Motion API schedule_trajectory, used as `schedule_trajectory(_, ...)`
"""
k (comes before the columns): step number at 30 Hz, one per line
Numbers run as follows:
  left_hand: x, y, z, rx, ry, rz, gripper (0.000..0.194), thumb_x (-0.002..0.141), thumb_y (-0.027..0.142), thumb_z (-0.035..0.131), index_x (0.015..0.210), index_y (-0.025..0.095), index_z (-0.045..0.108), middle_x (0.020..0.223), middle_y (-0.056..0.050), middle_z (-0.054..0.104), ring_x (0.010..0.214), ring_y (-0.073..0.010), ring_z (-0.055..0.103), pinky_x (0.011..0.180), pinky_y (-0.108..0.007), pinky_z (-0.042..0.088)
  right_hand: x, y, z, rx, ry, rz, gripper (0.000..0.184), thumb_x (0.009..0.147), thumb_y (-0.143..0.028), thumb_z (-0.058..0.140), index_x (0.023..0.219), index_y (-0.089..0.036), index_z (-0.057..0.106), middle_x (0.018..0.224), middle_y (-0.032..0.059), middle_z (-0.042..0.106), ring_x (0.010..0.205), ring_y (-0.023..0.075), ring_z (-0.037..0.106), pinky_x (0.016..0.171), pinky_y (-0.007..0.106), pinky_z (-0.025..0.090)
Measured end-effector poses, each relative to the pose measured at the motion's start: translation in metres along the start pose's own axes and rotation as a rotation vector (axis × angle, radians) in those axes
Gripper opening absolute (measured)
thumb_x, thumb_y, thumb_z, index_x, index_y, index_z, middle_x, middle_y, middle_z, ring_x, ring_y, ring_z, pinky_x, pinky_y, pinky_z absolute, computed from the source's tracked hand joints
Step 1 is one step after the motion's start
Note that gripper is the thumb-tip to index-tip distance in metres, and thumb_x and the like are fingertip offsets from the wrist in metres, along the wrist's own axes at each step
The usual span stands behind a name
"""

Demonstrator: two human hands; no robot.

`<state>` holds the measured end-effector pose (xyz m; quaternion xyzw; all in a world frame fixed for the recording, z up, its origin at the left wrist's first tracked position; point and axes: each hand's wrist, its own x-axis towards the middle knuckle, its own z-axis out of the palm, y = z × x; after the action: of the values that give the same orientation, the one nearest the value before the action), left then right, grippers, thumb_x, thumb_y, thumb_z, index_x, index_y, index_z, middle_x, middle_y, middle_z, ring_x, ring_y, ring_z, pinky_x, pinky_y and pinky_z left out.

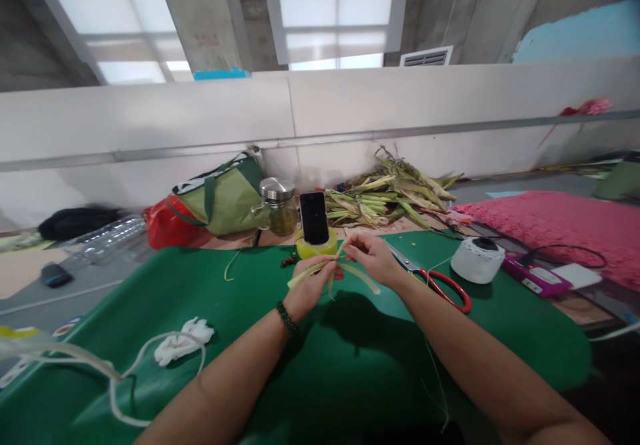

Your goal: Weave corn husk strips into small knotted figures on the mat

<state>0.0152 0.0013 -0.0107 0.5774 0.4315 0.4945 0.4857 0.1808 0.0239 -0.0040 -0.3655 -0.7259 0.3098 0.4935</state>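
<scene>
My left hand (311, 288), with a dark beaded bracelet at the wrist, is closed on several pale green leaf strips (367, 278) that fan out on both sides of its fingers. Close beside it on the right, my right hand (373, 258) pinches the upper end of a strip where the strips meet. Both hands are above the green mat (390, 372). Just right of my right hand lie red-handled scissors (450, 290), blades pointing away from me. A thin pale thread hangs below my right forearm. The fingertips are partly hidden.
A phone (315, 218) stands on a yellow holder behind my hands. Farther back are a glass jar (279, 212), a green bag (225, 195) and a heap of husk leaves (395, 195). Right sits a white thread spool (477, 260) beside a purple power strip (535, 275); left, crumpled tissue (183, 344) near white cord.
</scene>
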Motion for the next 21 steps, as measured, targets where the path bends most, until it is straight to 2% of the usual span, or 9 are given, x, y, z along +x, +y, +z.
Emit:
schedule_trajectory(2, 0.002, -0.002, -0.001, -0.104, -0.005, -0.060, 0.019, 0.068, 0.037, 0.070, 0.075, 0.020, 0.067, 0.068, -0.006, 0.072, 0.067, -0.0238, 0.070, 0.067, -0.035, 0.057, 0.000, 0.002, 0.000, -0.052, -0.027, 0.028, 0.022, 0.078, -0.037, 0.062, 0.071, -0.017, 0.058, 0.062, -0.0016, 0.058, 0.055, 0.0101, 0.049, 0.050, 0.021, 0.038)
schedule_trajectory(5, 0.003, -0.001, -0.002, -0.189, -0.020, -0.096, 0.027, 0.063, 0.041, 0.074, 0.074, 0.018, 0.066, 0.070, -0.005, 0.073, 0.066, -0.0221, 0.071, 0.069, -0.034, 0.058, -0.002, 0.004, 0.001, -0.078, -0.148, 0.099, 0.023, 0.077, -0.036, 0.063, 0.068, -0.015, 0.062, 0.061, -0.0004, 0.061, 0.055, 0.0101, 0.049, 0.050, 0.021, 0.037)
schedule_trajectory(12, 0.003, 0.004, -0.004, -0.157, -0.077, -0.146, 0.030, 0.064, 0.041, 0.076, 0.073, 0.014, 0.067, 0.069, -0.007, 0.072, 0.069, -0.0226, 0.071, 0.068, -0.033, 0.057, 0.000, 0.005, -0.003, -0.095, -0.167, 0.193, 0.028, 0.079, -0.038, 0.058, 0.065, -0.015, 0.063, 0.050, -0.0020, 0.055, 0.046, 0.0092, 0.044, 0.046, 0.021, 0.032)
schedule_trajectory(14, 0.005, 0.003, -0.007, -0.164, -0.054, -0.168, 0.029, 0.062, 0.039, 0.078, 0.073, 0.014, 0.066, 0.067, -0.007, 0.071, 0.067, -0.0222, 0.070, 0.068, -0.034, 0.057, 0.001, 0.005, -0.005, -0.154, -0.130, 0.131, 0.029, 0.081, -0.040, 0.057, 0.066, -0.016, 0.063, 0.052, -0.0010, 0.056, 0.048, 0.0109, 0.047, 0.048, 0.023, 0.035)
schedule_trajectory(16, 0.008, 0.002, -0.011, -0.197, -0.005, -0.176, 0.029, 0.062, 0.037, 0.079, 0.072, 0.013, 0.065, 0.067, -0.007, 0.072, 0.067, -0.0215, 0.070, 0.069, -0.034, 0.057, -0.001, 0.002, -0.004, -0.282, 0.053, -0.028, 0.028, 0.083, -0.041, 0.055, 0.069, -0.017, 0.062, 0.064, 0.0029, 0.062, 0.061, 0.0151, 0.054, 0.057, 0.026, 0.042)
schedule_trajectory(18, 0.011, 0.001, -0.015, -0.256, 0.072, -0.154, 0.028, 0.062, 0.036, 0.078, 0.072, 0.014, 0.065, 0.070, -0.007, 0.072, 0.070, -0.0211, 0.070, 0.073, -0.034, 0.056, -0.005, -0.001, 0.000, -0.419, 0.243, -0.185, 0.030, 0.085, -0.042, 0.053, 0.068, -0.018, 0.059, 0.072, 0.0052, 0.062, 0.072, 0.0179, 0.055, 0.068, 0.029, 0.043)
schedule_trajectory(19, 0.013, 0.000, -0.015, -0.282, 0.106, -0.136, 0.027, 0.062, 0.035, 0.078, 0.072, 0.014, 0.065, 0.071, -0.007, 0.073, 0.073, -0.0212, 0.070, 0.075, -0.034, 0.055, -0.007, -0.002, 0.004, -0.461, 0.268, -0.213, 0.033, 0.086, -0.043, 0.052, 0.064, -0.019, 0.057, 0.069, 0.0046, 0.060, 0.072, 0.0177, 0.054, 0.068, 0.029, 0.042)
schedule_trajectory(21, 0.015, -0.002, -0.015, -0.299, 0.120, -0.105, 0.024, 0.063, 0.035, 0.077, 0.070, 0.016, 0.065, 0.071, -0.006, 0.072, 0.076, -0.0215, 0.070, 0.078, -0.034, 0.054, -0.011, -0.002, 0.015, -0.452, 0.116, -0.130, 0.043, 0.088, -0.046, 0.049, 0.055, -0.019, 0.050, 0.055, -0.0001, 0.049, 0.058, 0.0135, 0.046, 0.058, 0.026, 0.037)
